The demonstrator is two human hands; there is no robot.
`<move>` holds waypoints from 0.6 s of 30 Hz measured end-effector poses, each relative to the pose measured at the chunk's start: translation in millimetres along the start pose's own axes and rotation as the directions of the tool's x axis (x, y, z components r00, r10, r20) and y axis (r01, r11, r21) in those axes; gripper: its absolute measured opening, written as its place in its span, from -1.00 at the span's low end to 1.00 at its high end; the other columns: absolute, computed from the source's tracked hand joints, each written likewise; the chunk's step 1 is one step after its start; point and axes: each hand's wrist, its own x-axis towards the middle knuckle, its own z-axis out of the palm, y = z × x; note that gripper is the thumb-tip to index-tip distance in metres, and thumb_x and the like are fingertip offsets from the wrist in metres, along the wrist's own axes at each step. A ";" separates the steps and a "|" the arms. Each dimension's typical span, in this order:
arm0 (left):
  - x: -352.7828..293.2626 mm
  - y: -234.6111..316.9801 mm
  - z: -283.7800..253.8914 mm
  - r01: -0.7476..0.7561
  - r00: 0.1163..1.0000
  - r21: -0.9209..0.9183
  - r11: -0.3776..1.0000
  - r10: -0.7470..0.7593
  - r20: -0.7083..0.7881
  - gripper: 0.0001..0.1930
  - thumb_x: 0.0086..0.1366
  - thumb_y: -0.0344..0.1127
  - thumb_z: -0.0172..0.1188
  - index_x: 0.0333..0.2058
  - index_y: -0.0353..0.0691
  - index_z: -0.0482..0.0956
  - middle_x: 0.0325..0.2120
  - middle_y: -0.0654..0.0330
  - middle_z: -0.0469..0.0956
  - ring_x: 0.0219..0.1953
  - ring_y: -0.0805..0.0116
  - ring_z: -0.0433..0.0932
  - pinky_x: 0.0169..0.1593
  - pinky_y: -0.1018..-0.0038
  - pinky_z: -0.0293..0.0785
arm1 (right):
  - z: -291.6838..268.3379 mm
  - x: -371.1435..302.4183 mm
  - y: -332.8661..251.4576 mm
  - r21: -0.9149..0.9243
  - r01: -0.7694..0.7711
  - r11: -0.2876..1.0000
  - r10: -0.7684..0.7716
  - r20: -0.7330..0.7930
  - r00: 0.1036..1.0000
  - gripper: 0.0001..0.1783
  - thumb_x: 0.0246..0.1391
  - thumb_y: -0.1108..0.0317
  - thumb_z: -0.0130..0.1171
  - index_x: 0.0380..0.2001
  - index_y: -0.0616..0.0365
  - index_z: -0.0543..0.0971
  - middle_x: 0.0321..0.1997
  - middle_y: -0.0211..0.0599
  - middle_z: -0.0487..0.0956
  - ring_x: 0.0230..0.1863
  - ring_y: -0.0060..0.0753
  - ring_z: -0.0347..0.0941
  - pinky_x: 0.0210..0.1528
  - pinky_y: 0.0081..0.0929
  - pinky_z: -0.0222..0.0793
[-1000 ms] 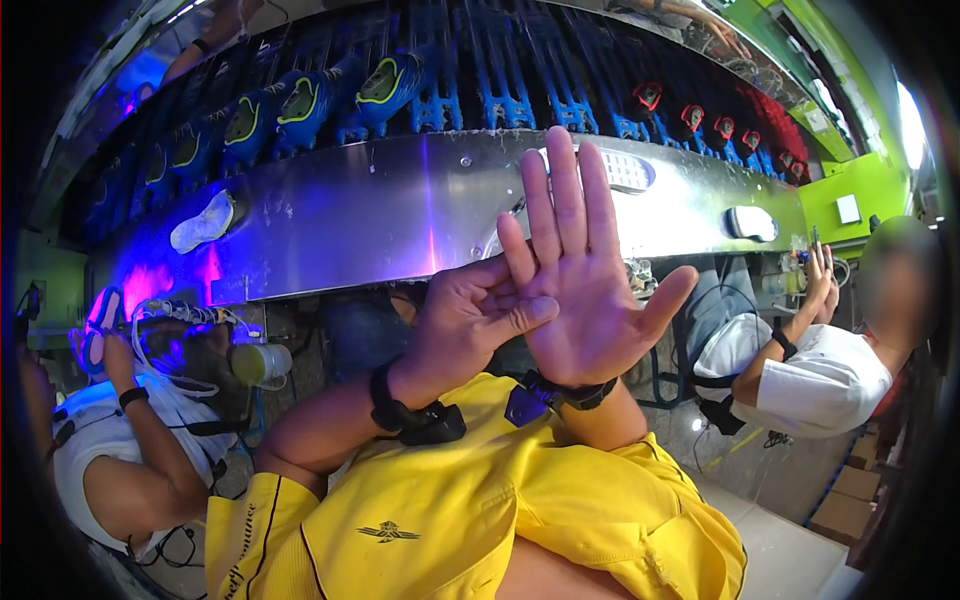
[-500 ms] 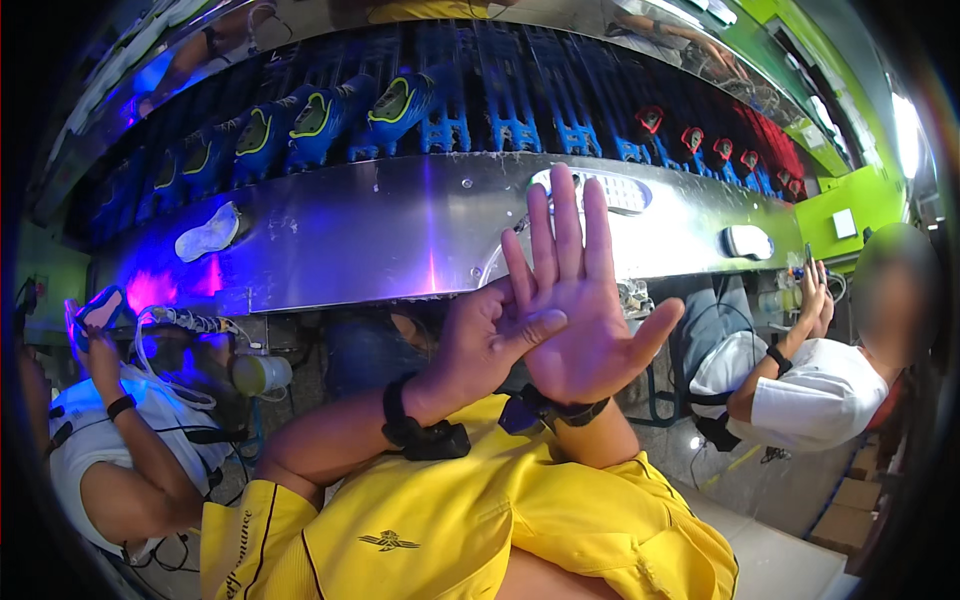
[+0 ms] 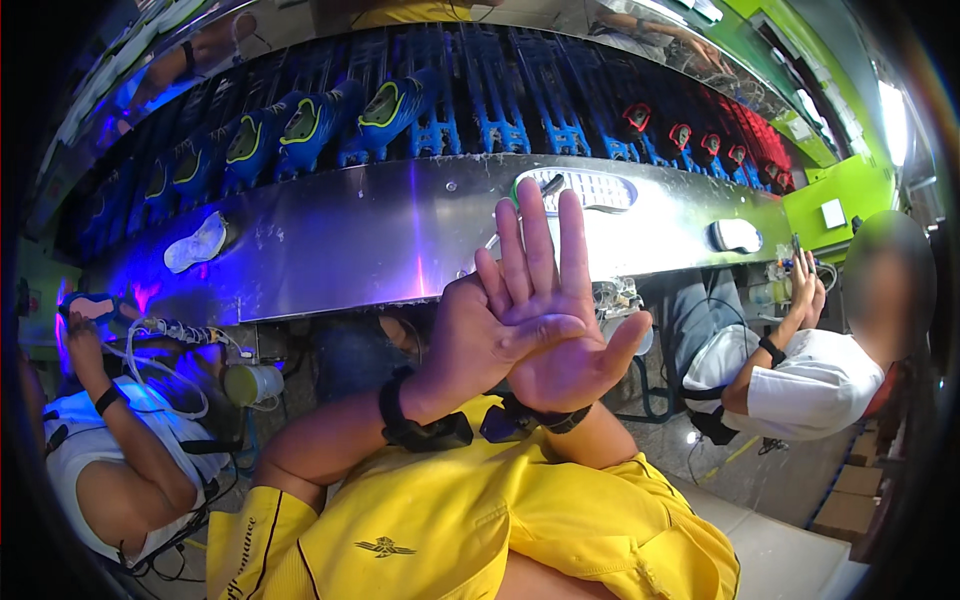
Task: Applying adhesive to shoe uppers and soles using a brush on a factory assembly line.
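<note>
My right hand (image 3: 565, 335) is raised with its palm toward me, fingers stretched upward and thumb out to the right. From the left, my left hand (image 3: 465, 345) wraps round the little-finger edge of the right hand, its thumb lying across the right palm. Neither hand holds a tool or a part. Just beyond my right fingertips, a white shoe sole (image 3: 603, 194) lies on the metal bench (image 3: 340, 240). A small dark object sits at the sole's left end, too small to name. Black bands circle both my wrists.
Behind the bench runs a dark rack (image 3: 480, 90) with blue shoes (image 3: 385, 105) and red-collared shoes (image 3: 680, 137). More soles lie left (image 3: 197, 242) and right (image 3: 737, 236). Co-workers in white shirts sit either side; the left one's hand (image 3: 85, 345) holds a sole.
My left thumb reaches farther across my right palm, and both hands sit slightly farther left in view. The left co-worker's sole has tilted flatter. The whole view has shifted a little.
</note>
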 end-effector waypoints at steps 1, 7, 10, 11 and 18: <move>-0.2 -0.5 -0.1 0.024 1.000 0.047 0.999 -0.025 0.016 -0.62 0.25 -0.21 0.61 -0.11 -0.35 0.72 -0.27 0.22 0.74 -0.17 0.52 0.67 -0.09 0.50 0.57 | -1.9 0.2 -2.3 -0.021 -0.014 1.000 0.014 -0.001 1.000 0.38 0.23 -0.65 -0.07 0.66 0.08 -0.39 0.78 -0.04 -0.42 0.78 -0.03 -0.44 0.73 -0.01 -0.32; -4.3 -24.5 -2.8 0.011 0.993 -0.218 0.976 0.015 0.115 -0.58 0.39 -0.31 0.47 0.10 -0.39 0.57 -0.05 0.21 0.69 0.00 0.49 0.62 0.06 0.46 0.56 | -12.6 6.5 -10.0 0.162 -0.016 0.987 0.016 0.003 1.000 0.36 0.27 -0.58 0.00 0.66 0.12 -0.39 0.78 -0.06 -0.46 0.78 -0.07 -0.51 0.73 0.08 -0.38; -6.4 -27.7 -22.6 0.310 0.926 -0.485 0.818 -0.143 0.350 -0.53 0.47 -0.43 0.33 0.27 -0.39 0.43 0.17 0.21 0.56 0.19 0.46 0.53 0.24 0.44 0.48 | -16.3 8.1 -10.8 0.260 -0.051 0.964 0.048 0.017 0.999 0.33 0.30 -0.53 0.02 0.66 0.14 -0.37 0.78 -0.09 -0.47 0.78 -0.08 -0.52 0.73 0.12 -0.42; -5.2 -25.1 -27.0 0.340 0.897 -0.470 0.814 -0.131 0.422 -0.48 0.50 -0.47 0.26 0.36 -0.38 0.36 0.24 0.20 0.50 0.27 0.46 0.48 0.33 0.42 0.41 | -16.5 8.7 -12.0 0.303 -0.053 0.952 0.050 0.019 0.999 0.32 0.31 -0.51 0.04 0.66 0.14 -0.37 0.78 -0.11 -0.46 0.78 -0.09 -0.52 0.73 0.11 -0.42; -6.5 -26.5 -15.3 0.308 0.914 -0.565 0.765 -0.071 0.401 -0.48 0.54 -0.43 0.22 0.40 -0.35 0.34 0.24 0.22 0.50 0.28 0.48 0.48 0.35 0.44 0.41 | -17.9 15.1 -16.3 0.574 0.042 0.818 -0.004 -0.067 0.998 0.27 0.32 -0.50 0.03 0.66 0.16 -0.25 0.79 -0.10 -0.35 0.78 -0.09 -0.45 0.73 0.09 -0.34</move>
